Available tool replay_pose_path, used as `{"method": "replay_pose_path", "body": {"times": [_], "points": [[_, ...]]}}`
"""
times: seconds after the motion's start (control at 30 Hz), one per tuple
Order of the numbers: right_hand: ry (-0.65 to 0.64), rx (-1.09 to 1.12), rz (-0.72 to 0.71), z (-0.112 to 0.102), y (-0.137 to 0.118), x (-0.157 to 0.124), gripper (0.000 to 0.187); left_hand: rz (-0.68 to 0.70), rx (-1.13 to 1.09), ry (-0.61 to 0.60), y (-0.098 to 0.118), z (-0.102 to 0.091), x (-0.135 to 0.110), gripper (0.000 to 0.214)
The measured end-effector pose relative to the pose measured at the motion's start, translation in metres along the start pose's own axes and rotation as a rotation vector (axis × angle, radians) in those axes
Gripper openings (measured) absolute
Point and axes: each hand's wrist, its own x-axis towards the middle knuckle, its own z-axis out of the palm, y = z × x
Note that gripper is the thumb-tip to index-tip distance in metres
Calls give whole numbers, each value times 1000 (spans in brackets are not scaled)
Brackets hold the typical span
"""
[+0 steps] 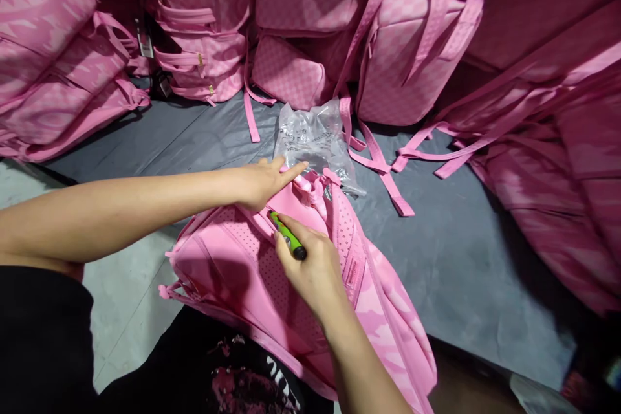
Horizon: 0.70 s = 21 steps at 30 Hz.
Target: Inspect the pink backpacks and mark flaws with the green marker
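A pink backpack (pixel 233 265) with perforated shoulder straps and camouflage panels lies across my lap and the table edge, straps facing up. My left hand (pixel 264 182) presses on its top end, fingers stretched out and apart, near the bunched pink loops (pixel 315 193). My right hand (pixel 313 262) is closed around a slim green tool with black ends (pixel 290 236); its exact kind is unclear. The tool's far tip is close to the strap's edge, just below my left hand. Whether it touches the fabric cannot be made out.
A crumpled clear plastic bag (pixel 315 132) lies beyond the backpack on the grey-covered table (pixel 451 259). Stacked pink backpacks (pixel 204 26) line the back and both sides. A small checkered bag (pixel 407 45) stands at the back, and loose straps (pixel 383 174) trail forward.
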Motion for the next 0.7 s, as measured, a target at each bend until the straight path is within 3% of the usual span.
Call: {"method": "replay_pose_path", "body": {"times": [0.7], "points": [[9, 37, 41, 3, -5, 5, 34, -5, -11, 26, 1, 1, 1, 109]]}}
